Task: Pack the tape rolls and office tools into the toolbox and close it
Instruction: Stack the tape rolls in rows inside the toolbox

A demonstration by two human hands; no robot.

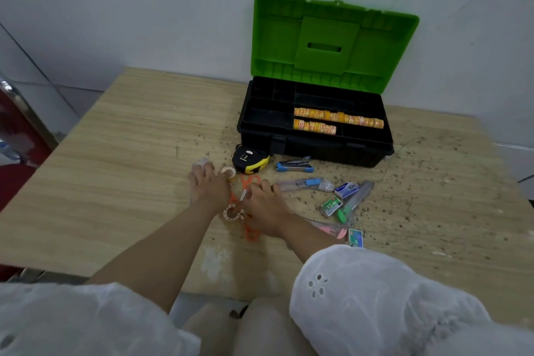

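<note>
lying palm-down on the wooden table (115, 153), the left hand (209, 186) has its fingers (199, 175) stretched forward and released, their tips at a small clear tape roll (203, 162). the right hand (265, 205) sits just beside it, fingers curled down over the orange scissors (250, 180); whether they actually grasp the scissors i cannot tell, since the hand covers the middle of them. a second clear roll (228, 172) lies just right of the left fingers, and a third roll (231, 212) lies between the two wrists. the black toolbox (318, 144) stands at the back of the table against the wall (144, 9), its green lid (326, 37) upright and fully open. two rows of orange tape rolls (338, 118) lie in the right-hand compartments of its tray. a yellow and black tape measure (250, 159) rests on the table just in front of the box's left corner, with a blue stapler (294, 166) to its right. nearer the person lie a blue utility knife (306, 183), a white and blue staple box (346, 189), a green staple box (331, 206), a green utility knife (355, 199), a pink utility knife (332, 229) and a small blue-green box (356, 237). white sleeves (361, 298) fill the bottom of the view.
</note>
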